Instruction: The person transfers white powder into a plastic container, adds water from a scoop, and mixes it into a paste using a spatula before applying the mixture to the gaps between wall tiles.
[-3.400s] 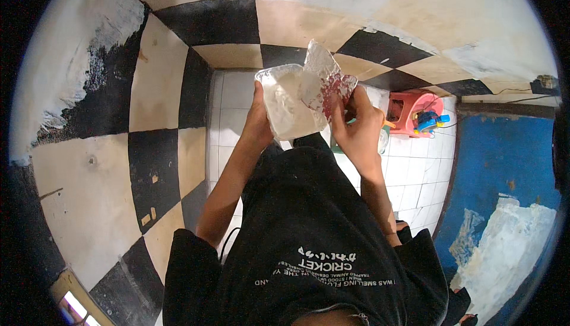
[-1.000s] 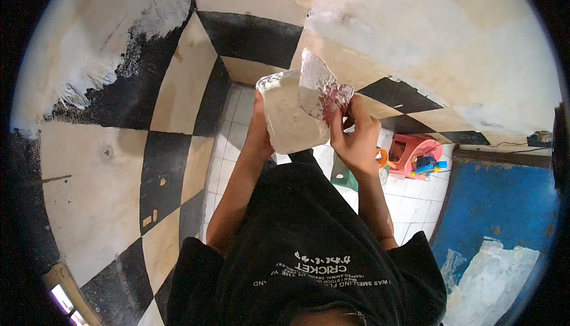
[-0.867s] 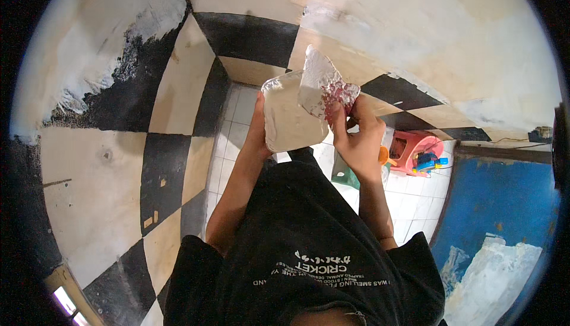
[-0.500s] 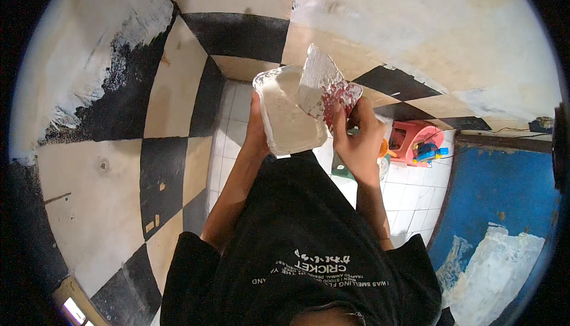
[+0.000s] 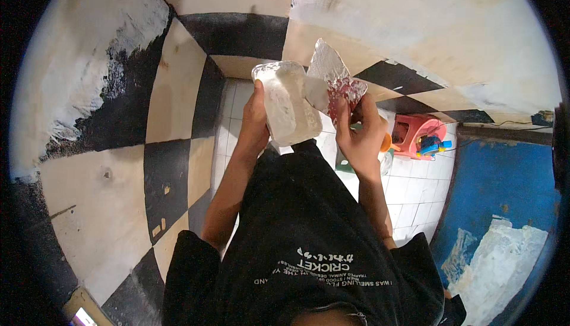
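My left hand (image 5: 254,123) grips the left side of a rectangular plastic tub (image 5: 292,103) with whitish paste smeared inside it and along its rim. The tub is tilted, with its inside facing up toward me. In my right hand (image 5: 362,139) is a red putty spreader (image 5: 329,68), pinched between thumb and fingers. Wet white paste coats most of its blade, and red shows through near the grip. The spreader's lower left edge is at the tub's right rim; whether they touch I cannot tell.
Ahead stands a wall (image 5: 392,23) with black and cream checks, partly smeared white. To the right, a pink plastic stool (image 5: 418,133) with a blue object (image 5: 436,147) sits on white floor tiles (image 5: 409,195). A blue panel (image 5: 499,177) with white patches is at far right.
The spreader has moved slightly up and right, from over the tub to its right rim. The tub has shifted up a little and its tilt has changed.
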The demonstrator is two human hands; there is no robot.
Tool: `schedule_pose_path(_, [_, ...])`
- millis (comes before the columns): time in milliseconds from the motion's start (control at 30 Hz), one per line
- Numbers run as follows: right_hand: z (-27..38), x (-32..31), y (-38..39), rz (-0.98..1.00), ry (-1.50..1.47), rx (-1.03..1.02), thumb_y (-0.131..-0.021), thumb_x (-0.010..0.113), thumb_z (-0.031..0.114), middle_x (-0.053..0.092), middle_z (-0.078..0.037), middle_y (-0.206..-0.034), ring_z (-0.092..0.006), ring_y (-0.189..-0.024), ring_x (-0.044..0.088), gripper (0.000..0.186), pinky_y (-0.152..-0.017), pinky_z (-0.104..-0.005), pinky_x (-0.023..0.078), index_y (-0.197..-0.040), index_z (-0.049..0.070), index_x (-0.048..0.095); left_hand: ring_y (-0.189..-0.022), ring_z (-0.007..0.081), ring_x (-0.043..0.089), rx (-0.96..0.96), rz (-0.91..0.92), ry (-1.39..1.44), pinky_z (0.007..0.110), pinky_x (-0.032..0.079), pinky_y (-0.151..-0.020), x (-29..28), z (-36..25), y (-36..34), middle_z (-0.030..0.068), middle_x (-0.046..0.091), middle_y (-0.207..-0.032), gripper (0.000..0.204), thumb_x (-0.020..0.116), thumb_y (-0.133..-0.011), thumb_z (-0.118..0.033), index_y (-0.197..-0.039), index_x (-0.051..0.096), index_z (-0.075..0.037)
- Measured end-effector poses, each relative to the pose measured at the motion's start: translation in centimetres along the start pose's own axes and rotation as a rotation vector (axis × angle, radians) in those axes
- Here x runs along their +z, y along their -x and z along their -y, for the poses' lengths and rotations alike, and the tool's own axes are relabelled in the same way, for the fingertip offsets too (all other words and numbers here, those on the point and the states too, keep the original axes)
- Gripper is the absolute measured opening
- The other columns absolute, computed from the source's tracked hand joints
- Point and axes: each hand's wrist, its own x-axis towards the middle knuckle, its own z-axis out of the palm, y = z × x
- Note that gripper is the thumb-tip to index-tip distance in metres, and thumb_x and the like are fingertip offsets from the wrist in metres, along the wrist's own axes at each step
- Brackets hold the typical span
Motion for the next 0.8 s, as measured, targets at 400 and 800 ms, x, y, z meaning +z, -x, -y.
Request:
schedule_pose_path(400, [-0.7,1.5,0.5,0.085,-0.014,0.071,-0.087,0.064,0.008,0.065,-0.013,-0.071,-0.0202,-0.060,0.066,0.012,-0.054,-0.0292,0.053,-0.088,0.000,0.055,-0.118,0.0278,0.056,-0.157,0.029,0.184,0.040,0.050,-0.097,-2.4,2.9,1.0,0.0191,0.052,-0.131,0.076,0.029,-0.097,-0.062,-0.141,0.035,-0.001])
schedule_pose_path(800, [1.2,0.7,-0.7,0.046,0.025,-0.019,-0.086,0.066,0.007,0.064,-0.013,-0.069,-0.0237,-0.056,0.067,0.011,-0.051,-0.0311,0.053,-0.089,0.001,0.057,-0.120,0.0297,0.054,0.142,-0.027,0.082,0.042,0.047,-0.100,-1.8,3.8,0.4,0.0189,0.050,-0.133,0.081,0.041,-0.092,-0.064,-0.142,0.031,-0.001])
